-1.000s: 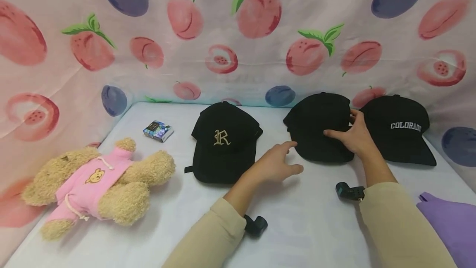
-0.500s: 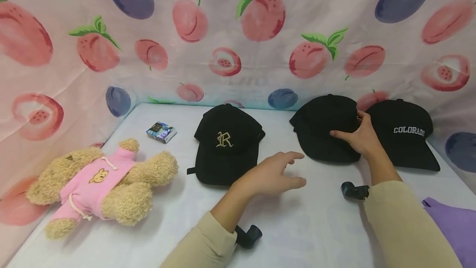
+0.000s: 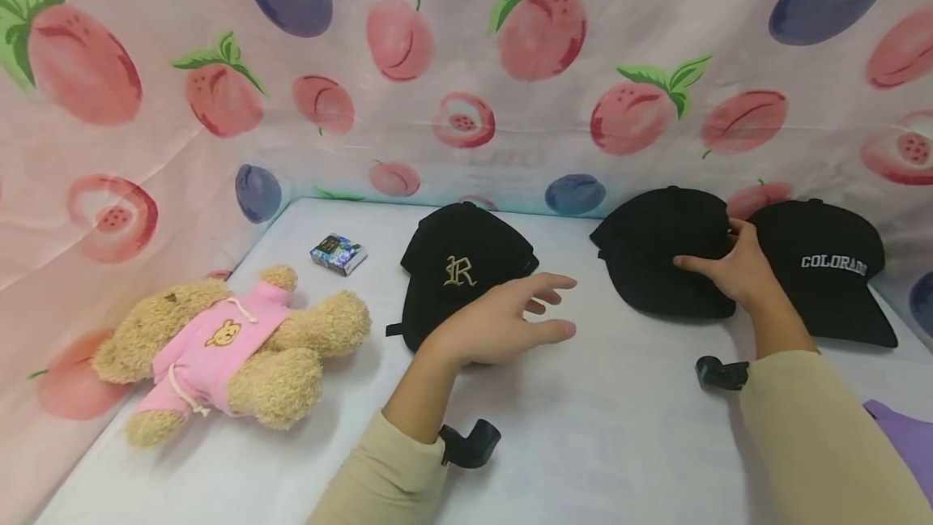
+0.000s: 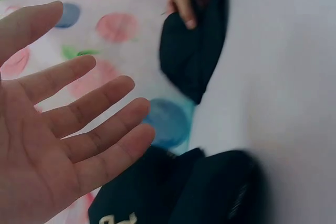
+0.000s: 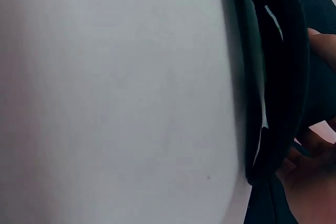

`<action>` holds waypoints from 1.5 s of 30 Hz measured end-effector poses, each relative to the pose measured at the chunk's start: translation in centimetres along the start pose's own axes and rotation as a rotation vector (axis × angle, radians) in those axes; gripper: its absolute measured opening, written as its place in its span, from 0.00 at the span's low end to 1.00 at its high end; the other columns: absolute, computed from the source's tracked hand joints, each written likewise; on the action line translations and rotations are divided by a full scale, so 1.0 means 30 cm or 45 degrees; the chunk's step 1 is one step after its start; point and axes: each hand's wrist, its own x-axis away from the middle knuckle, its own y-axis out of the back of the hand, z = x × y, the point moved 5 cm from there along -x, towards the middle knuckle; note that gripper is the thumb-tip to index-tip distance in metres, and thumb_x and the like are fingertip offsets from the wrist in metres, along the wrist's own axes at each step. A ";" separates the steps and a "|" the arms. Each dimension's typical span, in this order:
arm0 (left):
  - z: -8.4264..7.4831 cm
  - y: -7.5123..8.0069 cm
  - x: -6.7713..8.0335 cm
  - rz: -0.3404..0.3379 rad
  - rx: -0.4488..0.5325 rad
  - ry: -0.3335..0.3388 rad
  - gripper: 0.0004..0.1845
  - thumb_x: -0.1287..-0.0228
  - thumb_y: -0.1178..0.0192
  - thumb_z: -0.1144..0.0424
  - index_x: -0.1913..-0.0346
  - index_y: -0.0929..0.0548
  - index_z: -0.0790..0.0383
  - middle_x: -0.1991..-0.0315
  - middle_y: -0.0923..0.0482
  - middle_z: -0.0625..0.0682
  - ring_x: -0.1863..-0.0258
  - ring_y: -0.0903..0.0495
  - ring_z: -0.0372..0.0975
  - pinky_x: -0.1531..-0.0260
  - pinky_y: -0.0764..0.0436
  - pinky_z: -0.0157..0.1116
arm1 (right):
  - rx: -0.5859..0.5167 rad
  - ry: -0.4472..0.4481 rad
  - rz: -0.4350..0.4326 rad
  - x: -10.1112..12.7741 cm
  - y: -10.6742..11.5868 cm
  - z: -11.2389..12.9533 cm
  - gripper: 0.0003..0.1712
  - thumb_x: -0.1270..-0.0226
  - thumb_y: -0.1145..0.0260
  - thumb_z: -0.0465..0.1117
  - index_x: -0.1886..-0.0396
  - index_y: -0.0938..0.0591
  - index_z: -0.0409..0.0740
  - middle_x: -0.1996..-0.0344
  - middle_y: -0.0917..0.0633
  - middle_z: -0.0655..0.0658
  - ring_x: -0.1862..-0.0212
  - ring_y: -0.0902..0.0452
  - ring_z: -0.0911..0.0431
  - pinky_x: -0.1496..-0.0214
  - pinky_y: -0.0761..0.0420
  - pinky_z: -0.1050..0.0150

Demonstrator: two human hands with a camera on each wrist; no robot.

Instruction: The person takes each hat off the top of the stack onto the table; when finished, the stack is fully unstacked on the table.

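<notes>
Three black caps lie on the white surface (image 3: 619,428). The left cap (image 3: 455,266) has a gold R, the middle cap (image 3: 649,249) is plain, and the right cap (image 3: 831,266) reads COLORADO. My left hand (image 3: 543,310) hovers with spread fingers over the R cap's brim, holding nothing. The left wrist view shows that open palm (image 4: 79,124) above the R cap (image 4: 184,192). My right hand (image 3: 729,270) grips the plain cap's right side, thumb on the brim. In the right wrist view its fingers (image 5: 320,40) curl at the cap's edge (image 5: 278,77).
A teddy bear (image 3: 226,347) in a pink hoodie lies at the front left. A small printed box (image 3: 338,253) sits behind it. Purple cloth (image 3: 907,436) shows at the right edge. A fruit-print backdrop (image 3: 466,63) closes off the back and left.
My left hand has moved left, from the gap between the two caps to above the R cap's brim. My right hand has stayed on the plain cap.
</notes>
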 end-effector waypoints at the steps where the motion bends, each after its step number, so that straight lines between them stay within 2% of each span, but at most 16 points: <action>1: 0.000 0.016 0.006 -0.018 0.009 -0.013 0.30 0.27 0.38 0.50 0.25 0.29 0.44 0.32 0.24 0.46 0.33 0.24 0.41 0.32 0.25 0.42 | 0.001 0.000 -0.003 -0.001 0.003 -0.004 0.69 0.35 0.28 0.61 0.18 0.65 0.36 0.21 0.53 0.19 0.23 0.52 0.24 0.24 0.48 0.28; 7: 0.008 0.109 0.053 -0.138 0.108 -0.041 0.29 0.27 0.37 0.54 0.26 0.28 0.47 0.34 0.23 0.48 0.33 0.25 0.42 0.33 0.25 0.44 | 0.024 -0.011 -0.006 -0.002 0.012 -0.014 0.69 0.35 0.29 0.61 0.18 0.64 0.34 0.22 0.52 0.18 0.23 0.52 0.24 0.24 0.48 0.28; 12: 0.024 0.163 0.082 -0.217 0.170 -0.059 0.28 0.28 0.37 0.57 0.27 0.26 0.50 0.35 0.22 0.50 0.33 0.24 0.46 0.34 0.23 0.46 | 0.037 -0.003 0.003 -0.004 0.023 -0.010 0.69 0.35 0.28 0.61 0.18 0.64 0.32 0.22 0.52 0.18 0.23 0.51 0.24 0.24 0.48 0.27; 16: 0.033 0.202 0.098 -0.281 0.189 -0.062 0.28 0.27 0.37 0.56 0.27 0.26 0.50 0.35 0.22 0.52 0.35 0.22 0.45 0.35 0.23 0.47 | 0.050 0.005 -0.005 -0.005 0.037 -0.011 0.69 0.34 0.29 0.60 0.18 0.65 0.32 0.22 0.52 0.18 0.24 0.51 0.23 0.25 0.48 0.27; 21: 0.069 0.254 0.121 -0.378 0.217 -0.005 0.28 0.27 0.37 0.56 0.26 0.27 0.49 0.34 0.23 0.57 0.36 0.21 0.45 0.34 0.23 0.50 | 0.017 0.024 -0.020 0.004 0.045 -0.016 0.68 0.33 0.29 0.58 0.17 0.64 0.32 0.21 0.54 0.19 0.23 0.53 0.24 0.24 0.49 0.26; 27: 0.121 0.316 0.152 -0.530 0.247 0.060 0.29 0.26 0.38 0.57 0.25 0.28 0.51 0.31 0.26 0.60 0.32 0.24 0.49 0.31 0.26 0.53 | -0.013 0.049 -0.042 0.025 0.035 -0.008 0.67 0.33 0.29 0.57 0.16 0.64 0.36 0.21 0.51 0.20 0.23 0.50 0.24 0.25 0.47 0.26; 35: 0.177 0.347 0.161 -0.665 0.311 0.169 0.31 0.26 0.38 0.58 0.23 0.31 0.54 0.29 0.30 0.60 0.28 0.28 0.52 0.29 0.28 0.54 | -0.142 0.015 -0.085 0.058 0.011 0.020 0.65 0.31 0.30 0.58 0.15 0.65 0.42 0.19 0.52 0.24 0.21 0.51 0.27 0.23 0.46 0.29; 45: 0.236 0.339 0.149 -0.701 0.302 0.297 0.34 0.26 0.39 0.57 0.21 0.35 0.53 0.25 0.34 0.60 0.26 0.33 0.55 0.30 0.29 0.55 | -0.290 -0.061 -0.197 0.126 0.003 0.069 0.58 0.28 0.36 0.60 0.14 0.59 0.49 0.18 0.51 0.31 0.20 0.49 0.31 0.22 0.43 0.34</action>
